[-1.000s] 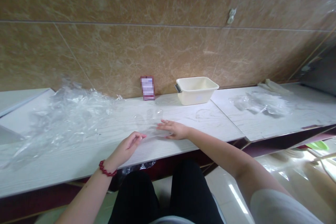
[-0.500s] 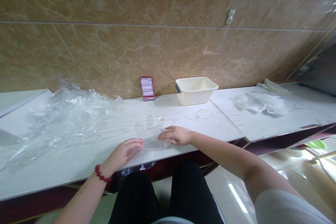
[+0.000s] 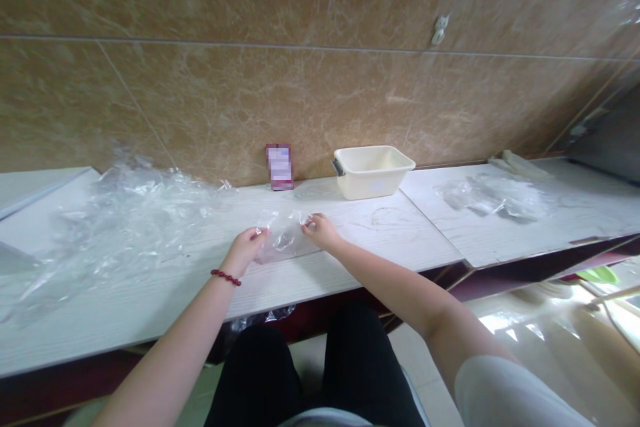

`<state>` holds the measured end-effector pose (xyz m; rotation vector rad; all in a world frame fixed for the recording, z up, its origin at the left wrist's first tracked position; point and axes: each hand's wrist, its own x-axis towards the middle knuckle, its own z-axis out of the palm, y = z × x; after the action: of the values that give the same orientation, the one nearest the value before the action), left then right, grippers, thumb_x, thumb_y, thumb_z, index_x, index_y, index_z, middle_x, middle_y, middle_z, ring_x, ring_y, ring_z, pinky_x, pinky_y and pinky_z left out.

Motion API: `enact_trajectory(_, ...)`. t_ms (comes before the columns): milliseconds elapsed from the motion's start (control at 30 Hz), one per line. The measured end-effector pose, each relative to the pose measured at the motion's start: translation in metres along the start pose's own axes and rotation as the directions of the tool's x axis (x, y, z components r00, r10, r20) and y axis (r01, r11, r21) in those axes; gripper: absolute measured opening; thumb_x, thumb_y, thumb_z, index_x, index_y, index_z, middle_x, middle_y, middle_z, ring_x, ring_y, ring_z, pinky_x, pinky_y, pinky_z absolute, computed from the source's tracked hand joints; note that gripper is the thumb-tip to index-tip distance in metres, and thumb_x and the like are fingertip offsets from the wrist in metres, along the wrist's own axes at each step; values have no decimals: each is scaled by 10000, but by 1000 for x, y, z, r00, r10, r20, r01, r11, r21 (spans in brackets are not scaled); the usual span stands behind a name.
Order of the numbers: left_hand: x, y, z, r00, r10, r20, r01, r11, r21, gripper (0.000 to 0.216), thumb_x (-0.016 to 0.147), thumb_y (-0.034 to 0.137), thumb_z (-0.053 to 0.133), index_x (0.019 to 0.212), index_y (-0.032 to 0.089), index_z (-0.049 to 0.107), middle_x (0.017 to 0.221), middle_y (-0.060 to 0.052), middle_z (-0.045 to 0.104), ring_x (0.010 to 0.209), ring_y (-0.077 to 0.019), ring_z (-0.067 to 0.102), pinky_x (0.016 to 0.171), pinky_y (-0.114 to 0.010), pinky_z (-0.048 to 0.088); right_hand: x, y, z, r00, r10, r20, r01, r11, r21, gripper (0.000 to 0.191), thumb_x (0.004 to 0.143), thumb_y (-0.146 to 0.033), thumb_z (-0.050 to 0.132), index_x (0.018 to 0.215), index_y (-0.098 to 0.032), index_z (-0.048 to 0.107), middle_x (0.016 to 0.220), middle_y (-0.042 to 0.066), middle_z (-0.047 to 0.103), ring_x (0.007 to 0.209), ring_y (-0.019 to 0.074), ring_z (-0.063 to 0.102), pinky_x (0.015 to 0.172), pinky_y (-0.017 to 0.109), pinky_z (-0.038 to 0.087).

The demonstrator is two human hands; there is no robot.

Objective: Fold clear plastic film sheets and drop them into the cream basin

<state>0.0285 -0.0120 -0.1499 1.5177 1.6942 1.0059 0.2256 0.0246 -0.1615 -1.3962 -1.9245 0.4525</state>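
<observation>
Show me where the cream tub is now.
In the head view, the cream tub sits right of centre at the back of the white counter, right of the red-edged item, beyond the right hand.

clear plastic [image 3: 140, 220], cream tub [image 3: 373, 183] on counter [image 3: 390, 233]

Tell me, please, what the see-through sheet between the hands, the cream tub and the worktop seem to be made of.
Sheet: thin, glossy plastic, judging by its wrinkles and bright glints.
Tub: probably rigid plastic with a smooth finish, as its rounded, moulded-looking corners suggest.
Worktop: pale board with grain lines; whether real wood or printed laminate, I cannot tell.
</observation>
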Motion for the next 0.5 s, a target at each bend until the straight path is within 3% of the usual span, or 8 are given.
enact_trajectory(267, 21, -9, 2, 991, -29, -134, 61, 969, 239, 308, 612, 457, 505, 521, 166, 546, 476, -3, 526, 478, -143, 467, 473, -242, 299, 19, 5, 11, 985, 171, -15, -172, 984, -37, 133, 642, -269, 555, 698, -153, 591, 773, 49, 520, 726, 111, 504, 726, 218, 386)
enact_trajectory(500, 34, -13, 11, 975, -73, -209, 110, 979, 173, 191, 572, 362, 566, 579, 171, 556, 617, -10, 578, 568, -146, 510, 516, -233, 345, 29, 8, 11, 970, 243, 15, -242, 969, -42, 123, 613, -229, 585, 712, -154, 583, 793, 37, 500, 642, 85, 478, 694, 207, 386)
